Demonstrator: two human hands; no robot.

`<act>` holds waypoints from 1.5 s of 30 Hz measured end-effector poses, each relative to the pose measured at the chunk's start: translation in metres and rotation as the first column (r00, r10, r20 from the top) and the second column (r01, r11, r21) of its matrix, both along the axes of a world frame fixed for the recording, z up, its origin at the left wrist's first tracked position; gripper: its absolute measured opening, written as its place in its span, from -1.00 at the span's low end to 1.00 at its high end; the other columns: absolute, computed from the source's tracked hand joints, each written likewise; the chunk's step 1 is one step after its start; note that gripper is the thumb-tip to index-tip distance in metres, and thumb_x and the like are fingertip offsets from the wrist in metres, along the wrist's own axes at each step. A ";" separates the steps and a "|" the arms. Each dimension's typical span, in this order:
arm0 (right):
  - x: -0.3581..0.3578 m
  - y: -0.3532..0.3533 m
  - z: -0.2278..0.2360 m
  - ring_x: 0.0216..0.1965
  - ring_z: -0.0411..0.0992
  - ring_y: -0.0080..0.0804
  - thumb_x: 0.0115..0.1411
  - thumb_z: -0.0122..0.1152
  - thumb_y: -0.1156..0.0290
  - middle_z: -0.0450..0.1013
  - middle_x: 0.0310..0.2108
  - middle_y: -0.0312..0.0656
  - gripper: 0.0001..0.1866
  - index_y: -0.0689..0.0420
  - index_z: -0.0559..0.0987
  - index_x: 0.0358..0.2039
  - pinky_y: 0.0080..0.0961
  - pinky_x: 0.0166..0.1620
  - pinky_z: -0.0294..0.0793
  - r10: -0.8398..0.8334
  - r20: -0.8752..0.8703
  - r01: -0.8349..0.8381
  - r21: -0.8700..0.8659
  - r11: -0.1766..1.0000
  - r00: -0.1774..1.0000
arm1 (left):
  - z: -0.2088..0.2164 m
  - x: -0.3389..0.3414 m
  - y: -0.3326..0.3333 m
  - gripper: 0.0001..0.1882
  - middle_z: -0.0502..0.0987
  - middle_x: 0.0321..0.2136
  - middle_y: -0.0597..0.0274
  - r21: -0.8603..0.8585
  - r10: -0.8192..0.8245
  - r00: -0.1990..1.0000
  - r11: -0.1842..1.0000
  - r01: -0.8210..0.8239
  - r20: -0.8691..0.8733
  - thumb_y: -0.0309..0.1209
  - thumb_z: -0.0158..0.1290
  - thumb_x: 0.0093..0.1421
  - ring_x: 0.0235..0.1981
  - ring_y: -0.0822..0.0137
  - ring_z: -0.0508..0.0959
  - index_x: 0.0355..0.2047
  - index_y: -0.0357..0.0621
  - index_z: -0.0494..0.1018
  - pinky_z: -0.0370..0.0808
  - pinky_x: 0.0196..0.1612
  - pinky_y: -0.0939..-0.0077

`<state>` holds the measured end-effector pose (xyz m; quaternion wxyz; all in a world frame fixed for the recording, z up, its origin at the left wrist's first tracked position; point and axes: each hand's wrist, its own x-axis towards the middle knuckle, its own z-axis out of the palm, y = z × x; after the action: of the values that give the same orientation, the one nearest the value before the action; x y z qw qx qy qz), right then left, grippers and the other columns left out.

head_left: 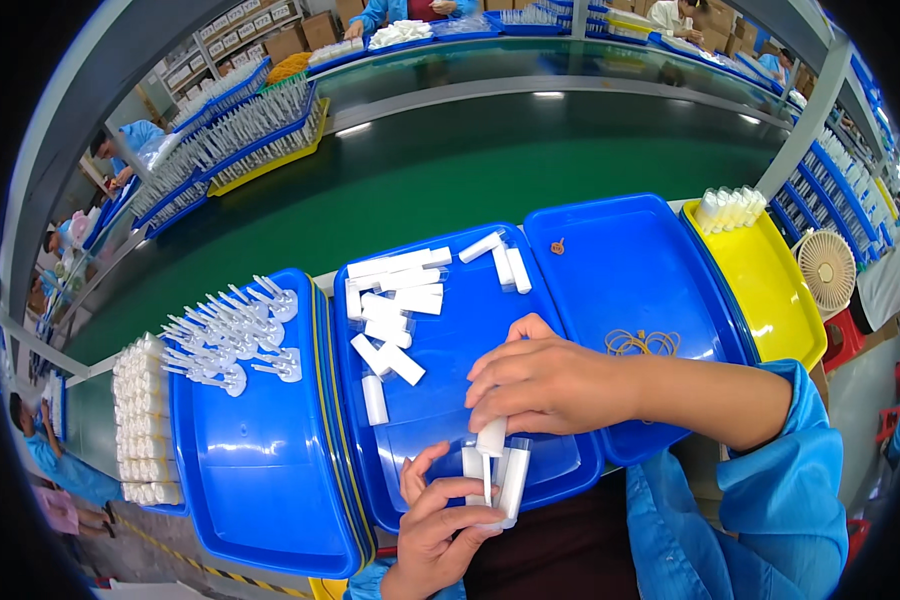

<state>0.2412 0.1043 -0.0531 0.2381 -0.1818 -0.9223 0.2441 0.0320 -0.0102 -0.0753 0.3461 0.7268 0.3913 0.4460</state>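
Observation:
Low over the near edge of the middle blue tray, my left hand grips a clear plastic holder with a thin white post in it. White cylinders stand around that post. From above, my right hand closes its fingers on another white cylinder, held at the top of the post. Whether the post enters it is hard to see. Farther back in the tray lie several loose white cylinders, some partly wrapped in clear film.
White posts on round bases lie in the left blue tray, beside stacked white rolls. Rubber bands rest in the right blue tray. Beyond it are a yellow tray and a fan. A green conveyor runs behind.

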 end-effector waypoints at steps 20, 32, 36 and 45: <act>0.018 -0.021 0.038 -0.23 0.34 -0.36 0.15 0.06 0.41 0.33 -0.27 -0.18 -0.82 0.16 0.40 -0.24 -0.49 -0.26 0.33 0.135 0.097 -0.007 -0.787 0.617 0.986 | 0.007 0.006 -0.006 -0.93 0.37 -0.18 0.17 0.127 -0.078 0.987 0.987 0.096 -0.138 -0.31 0.24 -0.17 0.07 -0.16 0.18 -0.62 0.14 0.55 -0.07 0.12 -0.12; 0.006 -0.055 0.016 -0.11 0.30 -0.36 0.16 0.01 0.39 0.33 -0.21 -0.22 -0.71 0.06 0.31 -0.09 -0.36 -0.06 0.09 0.104 -0.010 -0.083 -0.676 0.733 0.995 | -0.003 0.011 -0.007 0.12 0.03 0.13 -0.25 0.253 0.154 0.985 0.959 -0.129 -0.082 -0.11 0.28 -0.13 0.16 -0.19 0.08 0.25 0.09 -0.28 0.04 0.15 -0.05; 0.006 -0.061 0.036 -0.18 0.28 -0.32 0.17 0.04 0.32 0.32 -0.24 -0.24 -0.68 0.07 0.34 -0.05 -0.38 -0.08 0.12 0.087 -0.092 -0.126 -0.645 0.754 0.992 | 0.000 0.014 -0.016 0.36 0.04 0.15 -0.14 -0.273 -0.022 0.821 0.938 0.215 0.570 -0.14 0.38 -0.29 0.11 -0.04 0.19 0.24 0.06 -0.49 0.10 0.15 0.10; -0.006 -0.097 0.000 -0.08 0.33 -0.04 0.06 0.06 0.33 0.09 0.16 0.01 -0.41 -0.14 0.22 0.16 -0.11 -0.12 0.27 -0.046 -0.131 0.074 0.221 0.972 0.990 | -0.022 0.030 -0.010 -0.42 0.42 -0.19 0.10 -0.657 0.190 0.632 0.125 0.744 0.752 -0.49 0.21 -0.06 -0.06 0.20 0.35 0.00 -0.13 0.28 0.28 0.01 0.22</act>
<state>0.2349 0.0072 -0.0530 0.3219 -0.1657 -0.9213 0.1416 0.0621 -0.0203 -0.0971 0.9211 0.1733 0.2503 0.2426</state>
